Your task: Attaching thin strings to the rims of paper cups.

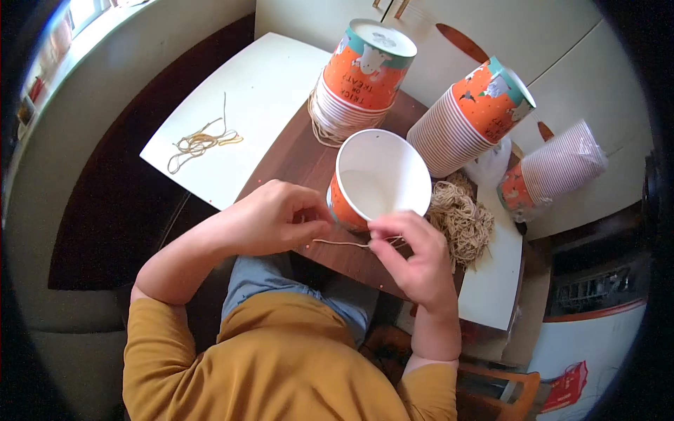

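Observation:
A white-lined orange paper bucket (414, 165) stands mouth up on the brown tabletop in front of me. Below its near side runs a thin beige cord (340, 243). My right hand (415, 258) is at the near right of the bucket, thumb and forefinger pinched on the cord. My left hand (284, 219) is beside the bucket's left side, fingers curled toward the thumb. Whatever those left fingers hold, if anything, is too small and blurred to make out. Part of the cord is hidden behind my right fingers.
Behind the bucket stand two tall stacks of upturned orange buckets, a left stack (368, 70) with cord around its rims and a right stack (484, 105). A wrapped stack (558, 168) lies farther right. Tangled cord (463, 221) is piled at right; loose cords (200, 144) lie on the white leaf.

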Demonstrator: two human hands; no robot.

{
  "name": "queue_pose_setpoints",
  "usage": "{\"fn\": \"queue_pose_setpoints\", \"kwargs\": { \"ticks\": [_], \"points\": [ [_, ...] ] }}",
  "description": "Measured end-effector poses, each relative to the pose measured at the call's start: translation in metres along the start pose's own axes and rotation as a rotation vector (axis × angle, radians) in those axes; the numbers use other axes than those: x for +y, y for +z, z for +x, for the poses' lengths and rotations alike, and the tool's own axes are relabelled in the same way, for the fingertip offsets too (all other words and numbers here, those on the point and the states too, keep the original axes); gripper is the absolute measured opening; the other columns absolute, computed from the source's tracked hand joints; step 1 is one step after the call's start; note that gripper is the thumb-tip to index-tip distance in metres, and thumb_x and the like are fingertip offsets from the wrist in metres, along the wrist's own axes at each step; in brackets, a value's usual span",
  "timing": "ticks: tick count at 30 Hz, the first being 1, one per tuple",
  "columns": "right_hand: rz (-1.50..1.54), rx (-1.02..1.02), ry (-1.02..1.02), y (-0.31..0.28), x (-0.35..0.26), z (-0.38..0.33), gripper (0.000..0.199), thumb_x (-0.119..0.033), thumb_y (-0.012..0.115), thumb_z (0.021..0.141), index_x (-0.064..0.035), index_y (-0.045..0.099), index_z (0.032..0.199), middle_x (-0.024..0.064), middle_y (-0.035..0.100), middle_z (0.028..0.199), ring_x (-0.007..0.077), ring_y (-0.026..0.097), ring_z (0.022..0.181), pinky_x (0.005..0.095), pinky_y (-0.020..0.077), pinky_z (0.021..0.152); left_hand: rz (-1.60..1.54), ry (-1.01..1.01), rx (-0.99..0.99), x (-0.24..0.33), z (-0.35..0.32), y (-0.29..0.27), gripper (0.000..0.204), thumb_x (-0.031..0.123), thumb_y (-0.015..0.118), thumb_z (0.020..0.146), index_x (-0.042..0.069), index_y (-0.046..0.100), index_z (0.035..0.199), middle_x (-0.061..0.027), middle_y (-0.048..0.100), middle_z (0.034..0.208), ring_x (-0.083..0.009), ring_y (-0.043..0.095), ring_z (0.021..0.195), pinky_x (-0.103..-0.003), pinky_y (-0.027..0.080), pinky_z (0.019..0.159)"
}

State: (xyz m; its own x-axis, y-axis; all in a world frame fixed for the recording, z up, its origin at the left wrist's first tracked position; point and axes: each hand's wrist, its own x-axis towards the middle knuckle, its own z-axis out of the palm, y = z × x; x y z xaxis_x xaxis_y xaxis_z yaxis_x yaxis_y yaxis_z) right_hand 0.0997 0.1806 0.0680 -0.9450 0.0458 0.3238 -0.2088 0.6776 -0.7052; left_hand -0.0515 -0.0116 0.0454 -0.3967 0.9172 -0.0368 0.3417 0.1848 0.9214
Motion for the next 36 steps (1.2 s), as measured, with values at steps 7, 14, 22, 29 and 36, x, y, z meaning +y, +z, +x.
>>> {"fn": "queue_pose_setpoints", "kwargs": {
  "ticks": [7,14,22,29,36],
  "points": [
    [-0.038,-0.049,0.039,0.051,0.027,-0.038,0.011,-0.001,0.069,0.079,0.0004,0.063,0.088,0.013,0.063,0.086,0.0284,0.063,0.079,0.0343,0.0511,0.07,0.486,0.17,0.22,-0.087,0.006,0.058,0.017,0.021,0.071,0.076,0.007,0.065,0.082,-0.0117,0.058,0.083,-0.0332,0.06,0.082,-0.044,0.049,0.071],
    [-0.06,0.116,0.104,0.083,0.043,-0.049,0.019,-0.003,0.07,0.077,-0.0006,0.064,0.095,0.0126,0.063,0.094,0.0291,0.062,0.085,0.0359,0.0513,0.074,0.623,0.196,0.259,-0.113,0.016,0.078,0.013,0.019,0.068,0.078,0.007,0.062,0.081,-0.0103,0.057,0.082,-0.0322,0.058,0.08,-0.044,0.046,0.069],
    [0.379,0.155,0.196,0.074,0.023,-0.036,0.039,-0.002,0.067,0.085,0.0013,0.053,0.122,0.0151,0.066,0.101,0.021,0.067,0.087,0.0285,0.0533,0.075,0.194,0.355,0.056,-0.006,-0.002,0.032,0.011,0.012,0.061,0.086,0.002,0.058,0.088,-0.0143,0.056,0.089,-0.0351,0.057,0.085,-0.043,0.047,0.074],
    [-0.162,0.27,-0.034,0.016,0.009,0.016,0.011,-0.002,0.067,0.082,-0.0022,0.063,0.092,0.0129,0.062,0.079,0.0261,0.064,0.071,0.0333,0.0505,0.062,0.159,0.418,0.101,0.016,0.044,-0.004,0.013,0.011,0.066,0.085,0.001,0.06,0.091,-0.0112,0.057,0.088,-0.0212,0.057,0.081,-0.033,0.047,0.07],
    [-0.003,0.162,0.339,-0.022,0.064,0.078,0.011,-0.01,0.067,0.081,0.001,0.067,0.083,0.0058,0.066,0.076,0.0105,0.06,0.066,0.0287,0.0492,0.061,0.384,0.254,0.364,-0.034,0.156,-0.029,0.033,0.012,0.068,0.076,-0.002,0.063,0.105,-0.0159,0.066,0.083,-0.025,0.066,0.079,-0.037,0.053,0.072]
  ]
}}
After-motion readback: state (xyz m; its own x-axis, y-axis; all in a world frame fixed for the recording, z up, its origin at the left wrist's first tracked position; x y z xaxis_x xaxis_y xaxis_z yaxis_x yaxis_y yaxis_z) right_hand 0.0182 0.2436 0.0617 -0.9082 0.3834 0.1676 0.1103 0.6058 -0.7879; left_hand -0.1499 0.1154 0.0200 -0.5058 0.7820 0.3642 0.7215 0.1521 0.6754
